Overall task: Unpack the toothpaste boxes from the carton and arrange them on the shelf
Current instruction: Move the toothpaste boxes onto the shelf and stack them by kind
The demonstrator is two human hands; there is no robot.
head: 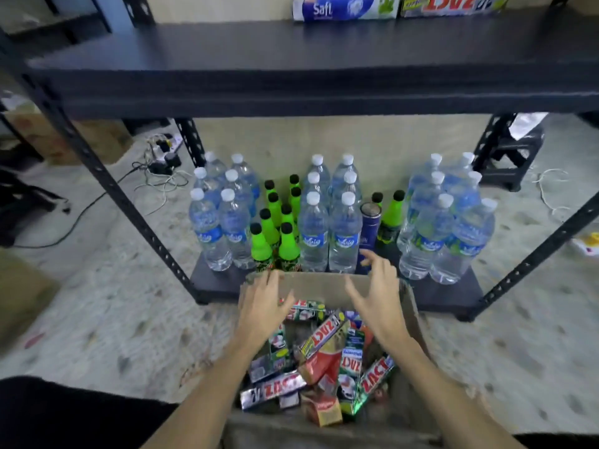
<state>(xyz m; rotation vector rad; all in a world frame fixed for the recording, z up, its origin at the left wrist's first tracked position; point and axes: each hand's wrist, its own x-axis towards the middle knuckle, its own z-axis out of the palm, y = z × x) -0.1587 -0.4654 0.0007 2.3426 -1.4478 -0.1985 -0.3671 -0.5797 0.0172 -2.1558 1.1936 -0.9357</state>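
On a speckled floor [113, 312] before the dark shelf [291, 56], our carton [324, 286] holds jumbled toothpaste boxes [327, 361]. Our left hand [264, 303] and right hand [377, 296] hover above, fingers spread, holding nothing. We judge that reaching carelessly could knock the water bottles [327, 234] just behind.

Soft, even light — motion blur, wide-angle bowing at edges

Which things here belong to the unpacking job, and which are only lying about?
Job: carton; toothpaste boxes inside it; upper shelf; two boxes already on it; both hands, left and right, open over the carton.

Lying about: water bottles; green bottles; blue can; cables on the floor.
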